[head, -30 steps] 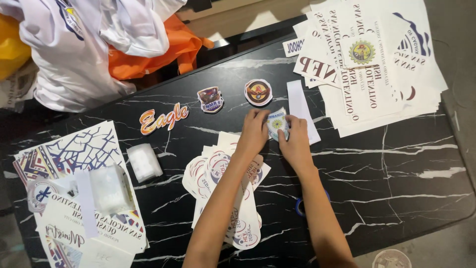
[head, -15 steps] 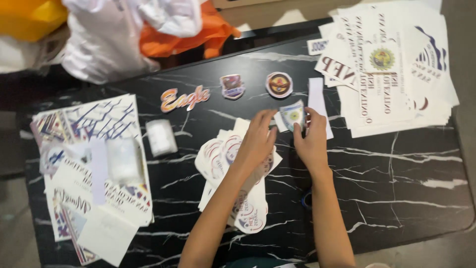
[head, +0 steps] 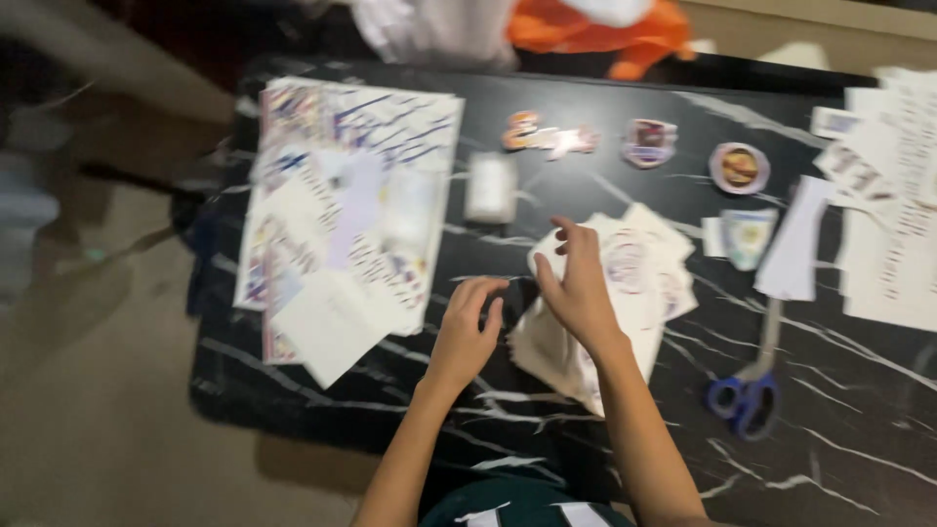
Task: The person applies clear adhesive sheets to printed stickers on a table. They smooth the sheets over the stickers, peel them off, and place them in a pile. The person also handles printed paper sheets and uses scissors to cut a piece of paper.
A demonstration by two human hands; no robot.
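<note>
You work over a black marble-pattern tabletop with white veins (head: 859,390); the frame is motion-blurred, so fine detail cannot be read. At far left lies the largest item, a fanned stack of printed paper sheets in white, blue and purple (head: 342,215); at far right a spread of white printed sheets (head: 898,234) runs off the edge. At centre sits the pile of white round-printed sticker sheets (head: 634,283); your right hand (head: 578,288) rests on its left part, fingers loosely curled, whether it pinches a sheet cannot be told. Your left hand (head: 467,332) hovers just beside the pile, fingers bent and parted, holding nothing visible. Blue-handled scissors (head: 747,390) lie right of the pile; beyond it sit a small white rectangular packet (head: 490,187), a lettered cut-out sticker (head: 549,137), a shield-shaped sticker (head: 649,141) and a round sticker (head: 739,168).
</note>
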